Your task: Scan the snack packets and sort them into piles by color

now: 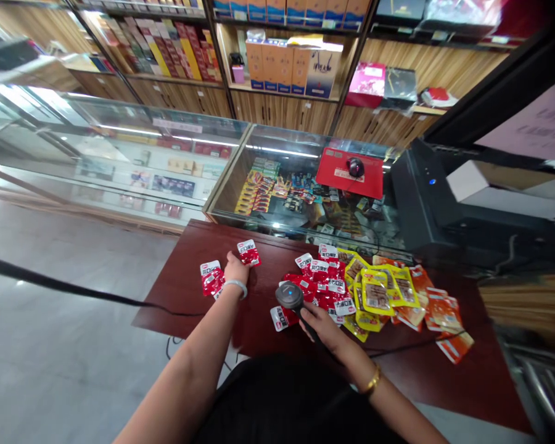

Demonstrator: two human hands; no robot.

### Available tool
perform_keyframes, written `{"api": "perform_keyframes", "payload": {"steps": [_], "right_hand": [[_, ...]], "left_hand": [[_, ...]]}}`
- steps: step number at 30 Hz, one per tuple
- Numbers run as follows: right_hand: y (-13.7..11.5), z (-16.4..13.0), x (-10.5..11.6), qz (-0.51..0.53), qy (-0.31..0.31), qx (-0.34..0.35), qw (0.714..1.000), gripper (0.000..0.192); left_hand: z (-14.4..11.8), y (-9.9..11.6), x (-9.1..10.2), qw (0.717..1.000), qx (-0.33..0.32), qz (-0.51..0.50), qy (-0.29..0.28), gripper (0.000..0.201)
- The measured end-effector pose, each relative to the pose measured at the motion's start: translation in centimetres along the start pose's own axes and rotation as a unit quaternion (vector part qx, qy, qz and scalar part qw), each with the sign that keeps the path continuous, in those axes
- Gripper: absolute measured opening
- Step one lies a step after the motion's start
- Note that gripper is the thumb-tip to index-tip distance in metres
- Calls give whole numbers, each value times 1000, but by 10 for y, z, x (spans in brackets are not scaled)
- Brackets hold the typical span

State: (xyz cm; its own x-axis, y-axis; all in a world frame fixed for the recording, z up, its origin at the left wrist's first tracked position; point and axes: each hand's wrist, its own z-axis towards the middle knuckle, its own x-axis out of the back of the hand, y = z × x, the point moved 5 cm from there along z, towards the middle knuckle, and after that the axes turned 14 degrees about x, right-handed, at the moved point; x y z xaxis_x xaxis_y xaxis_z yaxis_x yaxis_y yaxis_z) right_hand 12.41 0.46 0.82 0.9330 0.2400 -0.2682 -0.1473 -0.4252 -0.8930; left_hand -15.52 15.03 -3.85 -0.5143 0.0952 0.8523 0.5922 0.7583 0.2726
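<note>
My left hand, with a pale bangle at the wrist, grips the lower left edge of a red and white snack packet over the dark red table. Just left of it lie a few similar red packets. My right hand is wrapped round the handle of a black barcode scanner, whose head shows a small blue light. Beneath and beyond the scanner spreads a pile of red and white packets. Yellow packets adjoin that pile on the right, and orange packets lie farther right.
A glass display counter runs behind the table. On its glass lies a red mat with a black mouse. Black equipment stands at the right. A dark cable crosses the left side; shelves of boxes line the wall.
</note>
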Motion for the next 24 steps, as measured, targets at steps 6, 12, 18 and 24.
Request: {"api": "perform_keyframes", "payload": {"steps": [6, 12, 18, 24], "right_hand": [[-5, 1, 3, 11, 14, 6, 1000, 52], [-16, 3, 4, 14, 14, 14, 1000, 48], [-13, -2, -2, 25, -32, 2, 999, 50], [-7, -4, -9, 11, -83, -12, 996, 54]], "left_hand": [[-28, 3, -38, 985, -84, -65, -135, 22], [-58, -1, -59, 958, -128, -165, -194, 25], [-76, 5, -62, 933, -130, -215, -257, 29], [-82, -13, -28, 969, -178, -114, -127, 32]]}}
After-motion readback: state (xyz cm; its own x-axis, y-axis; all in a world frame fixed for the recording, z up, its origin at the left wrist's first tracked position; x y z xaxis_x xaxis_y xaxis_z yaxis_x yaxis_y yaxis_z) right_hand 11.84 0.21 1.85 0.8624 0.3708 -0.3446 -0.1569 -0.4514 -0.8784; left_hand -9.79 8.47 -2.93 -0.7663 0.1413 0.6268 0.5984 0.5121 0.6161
